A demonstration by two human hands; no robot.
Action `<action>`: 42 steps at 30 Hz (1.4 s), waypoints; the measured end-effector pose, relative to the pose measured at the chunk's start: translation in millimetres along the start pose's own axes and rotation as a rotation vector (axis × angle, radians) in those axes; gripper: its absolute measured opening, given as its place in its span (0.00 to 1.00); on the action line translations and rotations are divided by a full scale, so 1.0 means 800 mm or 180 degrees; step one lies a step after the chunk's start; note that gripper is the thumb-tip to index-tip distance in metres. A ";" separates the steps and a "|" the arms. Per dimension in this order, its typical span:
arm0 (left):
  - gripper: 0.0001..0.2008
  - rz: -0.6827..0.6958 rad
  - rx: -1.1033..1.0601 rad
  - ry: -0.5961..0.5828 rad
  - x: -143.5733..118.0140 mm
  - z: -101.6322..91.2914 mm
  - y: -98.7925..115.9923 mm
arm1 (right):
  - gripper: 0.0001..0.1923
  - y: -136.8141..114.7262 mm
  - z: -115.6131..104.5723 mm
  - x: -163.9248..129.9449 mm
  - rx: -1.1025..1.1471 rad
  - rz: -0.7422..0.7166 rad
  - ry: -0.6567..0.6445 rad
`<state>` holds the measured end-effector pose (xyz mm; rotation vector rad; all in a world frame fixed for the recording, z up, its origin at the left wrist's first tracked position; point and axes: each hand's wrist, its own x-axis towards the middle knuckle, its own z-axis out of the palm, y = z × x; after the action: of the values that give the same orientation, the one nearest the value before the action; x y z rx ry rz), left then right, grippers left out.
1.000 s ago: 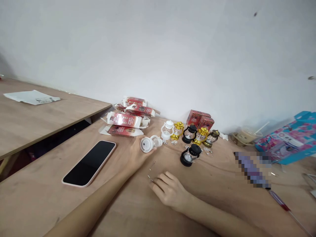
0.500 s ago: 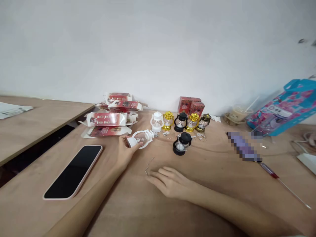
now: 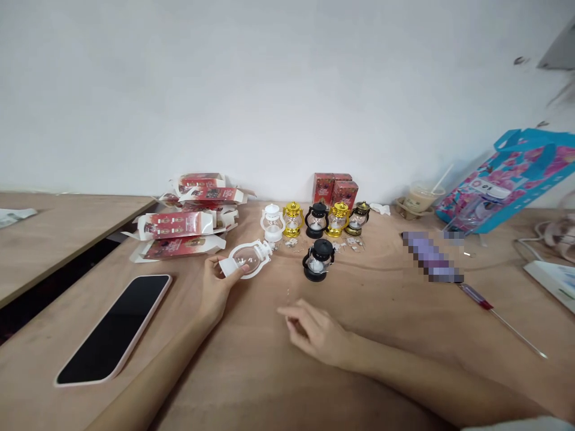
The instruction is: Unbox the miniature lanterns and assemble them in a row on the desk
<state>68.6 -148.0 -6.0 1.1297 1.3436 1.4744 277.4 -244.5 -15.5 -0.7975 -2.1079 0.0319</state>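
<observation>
My left hand (image 3: 214, 288) holds a small white toy lantern (image 3: 248, 258) tilted on its side just above the wooden table (image 3: 251, 383). My right hand (image 3: 317, 332) rests on the table to the right of it, fingers curled. A thin bent wire (image 3: 288, 293) sticks up from its fingertips. Behind the hands stands a row of small lanterns: white (image 3: 272, 221), gold (image 3: 293, 218), black (image 3: 317, 218), gold (image 3: 338, 218) and dark bronze (image 3: 358, 216). One more black lantern (image 3: 318, 260) stands in front of the row.
A black phone (image 3: 112, 329) lies at the left. Opened red boxes (image 3: 179, 224) are piled behind it; two shut red boxes (image 3: 335, 188) stand by the wall. A drink cup (image 3: 417, 197), a blue-pink bag (image 3: 507, 185) and a red-handled screwdriver (image 3: 494, 311) are at the right. A second table (image 3: 54, 227) adjoins at the left.
My left hand has drawn the white lantern back from the row toward me. The wire that lay on the table is now up at my right hand's fingertips. The view has shifted right.
</observation>
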 end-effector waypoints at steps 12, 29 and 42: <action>0.25 -0.0403 0.0411 -0.1359 -0.013 -0.007 0.023 | 0.20 0.023 0.009 0.014 0.3623 0.2756 0.0828; 0.25 -0.0647 0.0160 -0.2075 -0.022 -0.006 0.027 | 0.20 0.031 0.014 0.020 0.3717 0.3262 0.1082; 0.26 -0.0686 0.0060 -0.2234 -0.024 -0.007 0.022 | 0.21 0.034 0.013 0.021 0.3702 0.3276 0.1122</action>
<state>67.7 -169.2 9.5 1.3025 0.9403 0.7909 276.6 -210.9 -17.9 -0.9097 -0.8560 1.3884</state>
